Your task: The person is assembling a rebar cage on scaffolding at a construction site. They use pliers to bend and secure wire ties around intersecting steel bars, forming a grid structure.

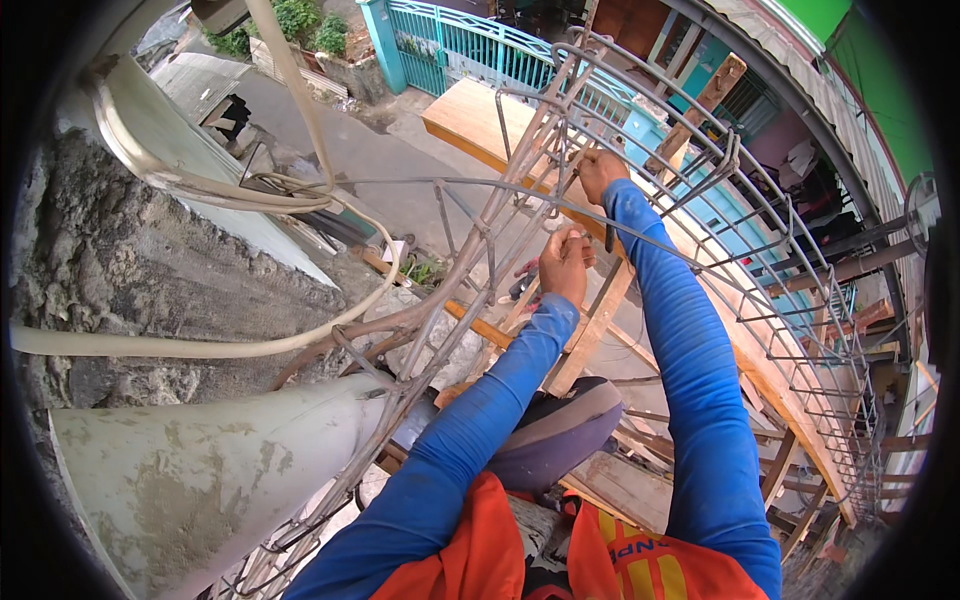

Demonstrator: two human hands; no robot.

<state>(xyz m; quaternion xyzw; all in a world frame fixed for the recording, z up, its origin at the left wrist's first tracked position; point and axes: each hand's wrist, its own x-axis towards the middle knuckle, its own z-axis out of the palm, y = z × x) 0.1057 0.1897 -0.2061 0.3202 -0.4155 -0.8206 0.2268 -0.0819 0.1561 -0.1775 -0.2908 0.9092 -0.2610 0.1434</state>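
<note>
My right hand is closed up at the rebar cage, beside the joint where several bars cross. What its fingers hold is mostly hidden; a short dark handle-like piece shows just below the wrist. Lower and to the left, my left hand has its fingers curled together in a pinch near a bundle of steel bars. Anything between those fingertips is too small to name. Both forearms wear blue sleeves.
A long wooden board runs under the cage, with timber props below. At left are a rough concrete wall, a large grey pipe and a looping beige conduit. Far below lies a street with a turquoise gate.
</note>
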